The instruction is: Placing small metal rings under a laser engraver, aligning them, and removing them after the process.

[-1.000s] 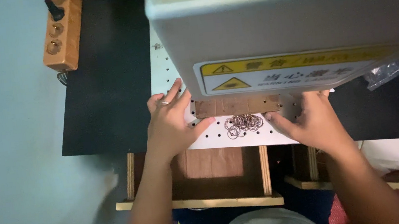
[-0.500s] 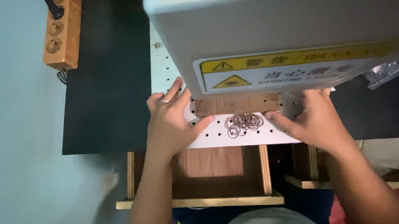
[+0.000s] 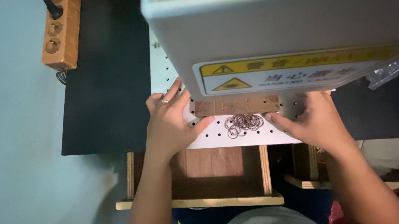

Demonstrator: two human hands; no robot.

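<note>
Nothing has shifted since the earlier frames that I can make out: both hands and the wooden strip sit where they were. My left hand [image 3: 170, 123] lies flat on the white perforated plate [image 3: 222, 133], fingers spread and extended, pressing against the left end of the wooden strip [image 3: 237, 105], with the thumb stretched out along the plate below it. I see a ring on one finger of that hand. My right hand [image 3: 313, 121] rests on the plate at the strip's right end, its thumb pointing left toward the strip; its other fingers run under the machine's edge, so I cannot tell whether they are curled or straight. Neither hand grips anything.

I see the strip lying flat on the plate, its long side running left to right, tucked just under the front edge of the big grey machine head [image 3: 289, 21] that bears a yellow warning label [image 3: 299, 68]. Just in front of the strip, between my two thumbs, lies a small heap of metal rings [image 3: 244, 123]. Off to the left, on the black tabletop [image 3: 106, 87], sits a wooden power strip [image 3: 61, 30].
</note>
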